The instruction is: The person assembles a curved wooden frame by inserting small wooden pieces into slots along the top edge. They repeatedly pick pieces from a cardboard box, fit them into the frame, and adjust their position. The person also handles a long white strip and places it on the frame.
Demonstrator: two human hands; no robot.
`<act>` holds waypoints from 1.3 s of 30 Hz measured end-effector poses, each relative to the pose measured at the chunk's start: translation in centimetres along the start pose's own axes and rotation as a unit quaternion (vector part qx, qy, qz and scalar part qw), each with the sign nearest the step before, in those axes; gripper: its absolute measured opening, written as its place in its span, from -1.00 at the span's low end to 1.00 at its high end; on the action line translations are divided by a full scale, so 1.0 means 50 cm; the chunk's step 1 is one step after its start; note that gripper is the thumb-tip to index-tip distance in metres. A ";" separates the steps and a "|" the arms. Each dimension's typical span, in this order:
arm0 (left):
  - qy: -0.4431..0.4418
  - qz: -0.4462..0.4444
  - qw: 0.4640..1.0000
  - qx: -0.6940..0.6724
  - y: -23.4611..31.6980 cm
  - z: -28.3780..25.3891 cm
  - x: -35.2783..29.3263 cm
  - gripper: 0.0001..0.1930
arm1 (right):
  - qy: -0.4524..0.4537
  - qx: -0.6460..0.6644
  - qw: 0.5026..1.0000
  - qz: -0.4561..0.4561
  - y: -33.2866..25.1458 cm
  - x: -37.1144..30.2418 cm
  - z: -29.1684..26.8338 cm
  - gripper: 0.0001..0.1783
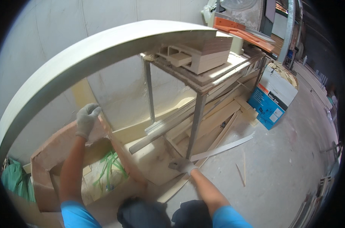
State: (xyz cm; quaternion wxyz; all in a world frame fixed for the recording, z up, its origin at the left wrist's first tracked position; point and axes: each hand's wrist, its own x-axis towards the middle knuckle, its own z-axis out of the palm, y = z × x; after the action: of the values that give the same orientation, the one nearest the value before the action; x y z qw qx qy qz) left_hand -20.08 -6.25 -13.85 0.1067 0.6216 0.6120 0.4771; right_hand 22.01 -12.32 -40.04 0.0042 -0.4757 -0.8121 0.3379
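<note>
My left hand, in a pale work glove, is raised beside the upper edge of an open wooden bin. Its fingers are curled closed; what they hold, if anything, is hidden. Low down by the front leg of a workbench is my right hand, gloved with a darkened patch near the fingers. Those fingers look bent together, and their contents cannot be made out. A thin white strip lies on the floor with one end close to this hand. Green plastic straps and scraps lie inside the bin.
A large curved white panel arches overhead from the workbench, where wooden blocks are stacked. Long boards lie beneath. A blue-and-white carton full of offcuts stands at right. A green sack sits far left.
</note>
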 end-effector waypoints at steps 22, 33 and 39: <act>-0.545 -0.146 0.621 0.545 -0.423 -0.215 -0.318 -0.74 | 0.065 0.023 0.997 0.035 -0.077 -0.102 -0.003 -0.64; -0.596 -0.249 0.602 0.469 -0.672 -0.271 -0.490 -0.63 | -0.040 0.011 0.983 0.179 -0.075 -0.123 0.034 -0.64; -0.358 -0.273 0.738 0.503 -0.724 -0.220 -0.468 -0.40 | -0.004 0.030 0.986 0.166 -0.102 -0.118 0.040 -0.66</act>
State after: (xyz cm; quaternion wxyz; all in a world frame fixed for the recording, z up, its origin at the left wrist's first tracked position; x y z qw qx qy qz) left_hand -47.12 -23.14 -44.90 0.1154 0.5162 0.8231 -0.2069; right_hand 20.69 -19.62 -36.90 -0.0412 -0.6023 -0.7112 0.3602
